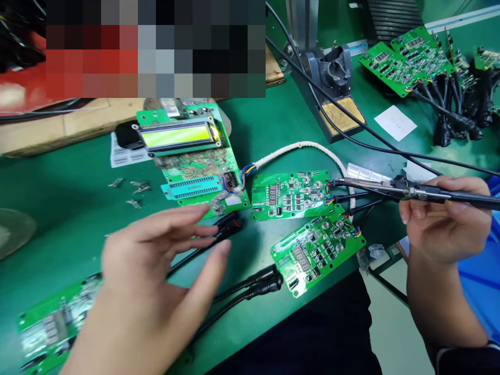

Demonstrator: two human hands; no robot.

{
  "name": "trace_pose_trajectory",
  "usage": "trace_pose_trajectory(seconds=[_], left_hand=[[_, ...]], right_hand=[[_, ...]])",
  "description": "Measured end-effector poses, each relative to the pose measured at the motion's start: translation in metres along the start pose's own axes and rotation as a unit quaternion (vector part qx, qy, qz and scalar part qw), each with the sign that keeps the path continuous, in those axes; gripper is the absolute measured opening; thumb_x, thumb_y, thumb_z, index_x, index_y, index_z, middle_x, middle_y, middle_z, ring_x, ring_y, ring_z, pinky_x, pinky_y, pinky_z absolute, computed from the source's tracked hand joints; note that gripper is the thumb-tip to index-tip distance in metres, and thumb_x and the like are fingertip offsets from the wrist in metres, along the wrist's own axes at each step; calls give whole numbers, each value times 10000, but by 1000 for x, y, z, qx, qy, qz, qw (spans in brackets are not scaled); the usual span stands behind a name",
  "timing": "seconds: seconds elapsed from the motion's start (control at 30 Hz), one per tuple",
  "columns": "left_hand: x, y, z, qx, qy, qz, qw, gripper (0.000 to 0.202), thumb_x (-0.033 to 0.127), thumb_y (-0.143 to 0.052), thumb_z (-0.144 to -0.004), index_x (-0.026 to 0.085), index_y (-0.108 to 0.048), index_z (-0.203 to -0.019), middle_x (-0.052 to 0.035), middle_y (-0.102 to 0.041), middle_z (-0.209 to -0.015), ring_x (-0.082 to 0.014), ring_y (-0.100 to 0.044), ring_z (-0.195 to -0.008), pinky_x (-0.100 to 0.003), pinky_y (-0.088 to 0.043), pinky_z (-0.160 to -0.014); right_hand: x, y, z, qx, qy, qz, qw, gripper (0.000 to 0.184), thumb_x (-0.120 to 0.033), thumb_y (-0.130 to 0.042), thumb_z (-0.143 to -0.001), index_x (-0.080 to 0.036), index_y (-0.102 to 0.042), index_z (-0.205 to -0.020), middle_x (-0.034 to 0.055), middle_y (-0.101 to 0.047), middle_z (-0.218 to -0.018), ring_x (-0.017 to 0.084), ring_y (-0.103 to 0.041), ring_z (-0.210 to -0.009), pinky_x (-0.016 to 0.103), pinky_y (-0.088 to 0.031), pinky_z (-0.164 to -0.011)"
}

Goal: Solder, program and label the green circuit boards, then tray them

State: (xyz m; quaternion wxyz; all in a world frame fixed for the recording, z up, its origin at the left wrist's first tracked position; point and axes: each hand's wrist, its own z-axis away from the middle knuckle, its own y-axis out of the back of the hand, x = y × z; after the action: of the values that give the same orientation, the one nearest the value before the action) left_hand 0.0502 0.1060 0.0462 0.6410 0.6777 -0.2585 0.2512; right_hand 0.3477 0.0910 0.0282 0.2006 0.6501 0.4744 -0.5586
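My right hand point(449, 224) grips a soldering iron point(441, 194), its metal shaft pointing left. The tip is over or close to the wired right edge of a green circuit board point(291, 195); whether it touches cannot be told. Just below lies a second circuit board point(318, 250), tilted, with coloured wires at its right corner. My left hand point(156, 260) is held above the table, thumb apart from the fingers, with nothing visible in it. Beneath it run black cables point(250, 289) with connectors. Another circuit board point(54, 328) is partly hidden behind my left wrist.
A programmer board with a lit display point(179, 136) stands at the back, joined to a white cable point(300, 146). A soldering iron stand point(334, 78) with a yellow sponge sits behind. Several wired boards point(414, 57) are piled at the back right. Black cords cross the right side.
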Motion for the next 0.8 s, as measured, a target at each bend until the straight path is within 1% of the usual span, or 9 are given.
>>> trace_pose_trajectory(seconds=[0.07, 0.13, 0.23, 0.33, 0.47, 0.53, 0.6, 0.7, 0.8], left_hand=[[9, -3, 0, -34, -62, -37, 997, 364, 322, -646, -746, 219, -541, -1080, -30, -614, -970, -163, -617, -789, -299, -510, -739], [17, -7, 1, -75, -126, -56, 988, 155, 337, -583, -813, 262, -596, -949, 16, -631, -904, -139, -606, -791, -263, -487, -744], [27, -15, 2, -152, -128, 29, 980, 120, 331, -567, -827, 258, -635, -759, 33, -646, -779, -120, -601, -712, -218, -477, -653], [33, -26, 3, -240, 26, 205, 949, 150, 341, -595, -794, 232, -674, -729, 2, -659, -713, -126, -597, -629, -218, -484, -569], [35, -34, 4, -305, 252, 432, 811, 219, 401, -709, -694, 183, -691, -708, -30, -653, -660, -118, -578, -588, -228, -497, -570], [34, -34, 4, -323, 302, 487, 753, 271, 421, -775, -614, 173, -688, -679, -29, -642, -644, -103, -556, -561, -225, -492, -568], [33, -32, 4, -328, 318, 515, 725, 292, 420, -807, -575, 171, -685, -669, -20, -629, -636, -89, -540, -555, -211, -481, -570], [32, -29, 6, -340, 293, 519, 727, 262, 400, -787, -623, 175, -668, -689, -5, -602, -645, -81, -522, -574, -192, -457, -571], [32, -26, 10, -352, 212, 468, 782, 314, 447, -603, -801, 186, -567, -628, 1, -537, -616, -106, -500, -591, -227, -446, -586]], right_hand=[[-1, 1, 0, -8, 5, 3, 1000, 160, -145, -514, -632, -208, -619, -735, -37, -511, -563, 108, -430, -388, 257, -353, -310], [-2, 2, 1, -16, 7, 5, 1000, 170, -139, -509, -631, -203, -621, -742, -32, -519, -561, 114, -437, -391, 262, -355, -309], [-4, 3, 2, -19, 6, 11, 1000, 183, -132, -501, -634, -206, -626, -746, -30, -525, -557, 118, -438, -393, 266, -360, -313], [-5, 5, 3, -12, 0, 13, 1000, 155, -144, -534, -638, -212, -630, -738, -34, -521, -555, 115, -440, -394, 260, -362, -316], [-5, 9, 5, -15, -11, -5, 1000, 166, -141, -550, -628, -205, -645, -748, -26, -559, -587, 119, -457, -402, 266, -373, -310], [-3, 11, 5, -20, -5, -13, 1000, 177, -137, -542, -625, -201, -653, -746, -27, -577, -597, 116, -455, -393, 263, -368, -297], [-1, 11, 5, -17, -1, -21, 1000, 175, -129, -539, -625, -197, -655, -737, -29, -587, -605, 110, -453, -385, 257, -363, -292], [-1, 11, 3, -20, -1, -30, 999, 166, -123, -544, -630, -188, -652, -738, -26, -584, -601, 113, -462, -391, 261, -375, -298], [-1, 10, 1, -34, 15, -37, 999, 177, -115, -534, -625, -177, -649, -744, -22, -564, -558, 120, -454, -383, 261, -369, -289]])
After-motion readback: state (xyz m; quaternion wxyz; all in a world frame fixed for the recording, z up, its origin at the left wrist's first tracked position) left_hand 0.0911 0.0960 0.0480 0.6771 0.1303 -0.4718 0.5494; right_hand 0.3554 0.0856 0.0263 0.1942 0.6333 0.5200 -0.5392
